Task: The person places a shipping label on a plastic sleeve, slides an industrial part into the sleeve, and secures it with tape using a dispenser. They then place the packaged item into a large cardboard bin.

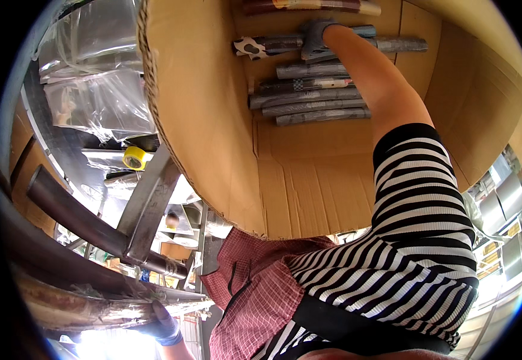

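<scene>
My right hand [316, 39], in a blue-grey glove, is deep inside a big cardboard box [309, 174]. Its fingers curl over a dark roll with a black-and-white patterned end [255, 47]. Beside and below it lie several grey wrapped rolls [312, 112], side by side. A red and cream roll [315, 6] lies near the top edge of the view. At the lower left, my left hand [164, 325], also gloved, grips a long roll in clear plastic wrap [87, 307], thumb over its near side. The other left fingers are mostly hidden.
Left of the box are clear plastic-wrapped packs [96, 96] and a yellow tape roll [135, 158]. A dark curved tube [78, 213] and a metal frame bar [147, 207] stand between the box and my left hand. The box's corrugated edge [153, 84] rises at left.
</scene>
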`<act>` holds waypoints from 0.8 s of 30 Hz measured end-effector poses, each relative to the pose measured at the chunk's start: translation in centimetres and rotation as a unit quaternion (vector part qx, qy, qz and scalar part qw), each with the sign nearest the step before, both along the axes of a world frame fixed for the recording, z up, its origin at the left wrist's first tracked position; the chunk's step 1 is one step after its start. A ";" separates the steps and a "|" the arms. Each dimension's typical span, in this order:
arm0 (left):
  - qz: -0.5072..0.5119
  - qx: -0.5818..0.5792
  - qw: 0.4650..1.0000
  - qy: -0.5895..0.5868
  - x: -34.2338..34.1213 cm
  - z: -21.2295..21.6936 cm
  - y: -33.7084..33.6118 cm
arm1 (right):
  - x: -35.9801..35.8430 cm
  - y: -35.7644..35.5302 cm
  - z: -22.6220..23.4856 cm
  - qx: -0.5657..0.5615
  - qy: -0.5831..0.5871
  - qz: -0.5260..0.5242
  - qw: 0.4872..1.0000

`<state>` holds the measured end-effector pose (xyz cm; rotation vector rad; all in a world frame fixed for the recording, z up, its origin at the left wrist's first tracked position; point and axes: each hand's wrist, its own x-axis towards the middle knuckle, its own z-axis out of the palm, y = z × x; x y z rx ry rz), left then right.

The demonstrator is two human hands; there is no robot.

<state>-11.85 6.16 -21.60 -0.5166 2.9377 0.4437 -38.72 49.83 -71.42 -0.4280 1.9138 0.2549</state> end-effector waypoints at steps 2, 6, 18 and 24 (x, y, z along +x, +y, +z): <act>-0.015 -0.017 0.998 -0.057 0.2 1.0 -0.8 | 0.1 -0.7 0.6 -0.002 -0.049 -0.110 0.993; -0.040 0.017 0.999 -0.031 -0.9 -0.3 -0.7 | -0.1 0.2 -0.8 -0.006 -0.151 -0.085 0.985; -0.135 -0.154 0.978 -0.045 -6.0 -1.0 2.0 | 12.3 -0.7 7.9 -0.160 -0.018 -0.235 0.958; -0.120 -0.124 0.985 0.020 -5.6 0.4 2.1 | 26.3 6.3 11.1 -0.151 -0.116 -0.358 0.914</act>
